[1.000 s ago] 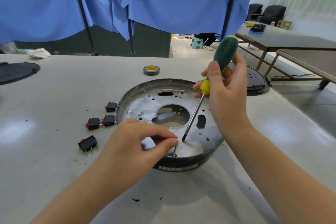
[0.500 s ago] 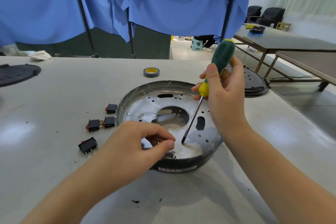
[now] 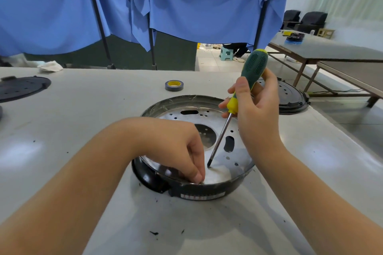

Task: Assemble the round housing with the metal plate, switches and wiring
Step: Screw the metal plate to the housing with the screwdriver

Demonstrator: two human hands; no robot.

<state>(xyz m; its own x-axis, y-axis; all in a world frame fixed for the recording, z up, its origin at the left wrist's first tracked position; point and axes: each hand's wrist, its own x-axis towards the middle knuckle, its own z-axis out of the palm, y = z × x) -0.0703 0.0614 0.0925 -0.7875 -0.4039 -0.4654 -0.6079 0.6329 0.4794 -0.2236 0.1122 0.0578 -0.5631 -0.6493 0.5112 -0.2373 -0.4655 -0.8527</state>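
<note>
Two hands worked over the round housing (image 3: 192, 189) at the desk's (image 3: 83, 109) near edge: the left hand (image 3: 176, 151) pinched something small, unidentifiable, at the metal plate's (image 3: 207, 118) near rim, just left of the screwdriver (image 3: 234, 107) tip, its shaft slanting up-right into the gripping right hand (image 3: 257, 114).

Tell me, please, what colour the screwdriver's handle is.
Dark green with a yellow collar; the screwdriver shows in the head view.

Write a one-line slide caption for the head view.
Right hand holds screwdriver over metal plate in round housing; left hand pinches at rim.
</note>
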